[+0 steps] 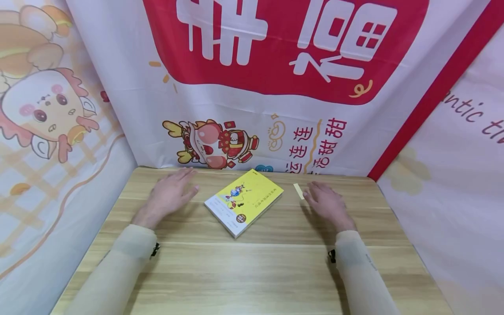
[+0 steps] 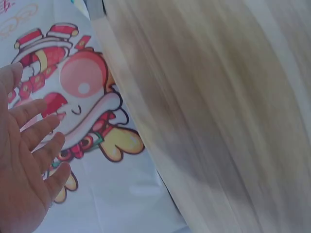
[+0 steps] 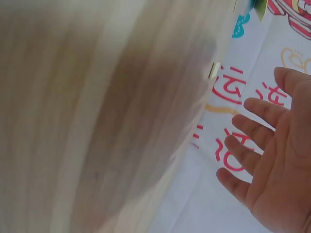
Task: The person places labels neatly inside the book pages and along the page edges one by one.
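Observation:
A yellow book [image 1: 249,199] with a white lower band and small cartoon figures on its cover lies at an angle on the wooden table. To its left is my left hand [image 1: 170,194], fingers spread and apart from the book; the left wrist view shows its bare palm [image 2: 22,160]. On the other side my right hand [image 1: 326,202] is held palm down with loosely extended fingers, and nothing is in its palm [image 3: 284,165]. Just left of the right thumb lies a small pale yellow strip [image 1: 299,191]; whether they touch I cannot tell.
The wooden table [image 1: 244,267] ends at the back against a white and red printed cloth [image 1: 252,103]. Patterned cloths hang along the left side [image 1: 51,175] and the right side [image 1: 445,188]. Dark bands sit under both wrists.

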Demonstrator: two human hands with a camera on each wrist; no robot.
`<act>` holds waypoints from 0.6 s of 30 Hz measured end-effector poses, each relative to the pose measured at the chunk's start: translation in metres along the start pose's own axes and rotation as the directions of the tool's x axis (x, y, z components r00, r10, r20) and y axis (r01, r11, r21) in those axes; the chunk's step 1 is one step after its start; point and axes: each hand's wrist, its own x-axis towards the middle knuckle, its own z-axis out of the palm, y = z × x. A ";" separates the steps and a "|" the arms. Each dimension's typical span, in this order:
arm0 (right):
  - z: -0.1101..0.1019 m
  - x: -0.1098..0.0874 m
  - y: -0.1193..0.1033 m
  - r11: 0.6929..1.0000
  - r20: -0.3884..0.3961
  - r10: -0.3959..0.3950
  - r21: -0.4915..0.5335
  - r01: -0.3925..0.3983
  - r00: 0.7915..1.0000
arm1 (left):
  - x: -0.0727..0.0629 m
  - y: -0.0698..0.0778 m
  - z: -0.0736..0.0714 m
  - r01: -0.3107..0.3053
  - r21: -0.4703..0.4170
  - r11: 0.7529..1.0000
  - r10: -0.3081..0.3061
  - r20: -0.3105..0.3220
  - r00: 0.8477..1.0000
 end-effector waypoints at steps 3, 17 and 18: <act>0.006 0.003 -0.005 1.000 -0.020 -0.021 0.019 0.021 1.000 | 0.003 0.008 0.004 -0.013 0.004 1.000 0.013 0.005 1.000; 0.018 0.004 -0.031 0.998 -0.044 -0.056 0.033 0.058 0.997 | 0.009 0.043 0.030 -0.158 0.045 0.986 0.151 0.128 0.980; 0.019 0.005 -0.033 0.998 -0.042 -0.060 0.027 0.061 0.997 | 0.008 0.045 0.031 -0.166 0.041 0.985 0.159 0.136 0.978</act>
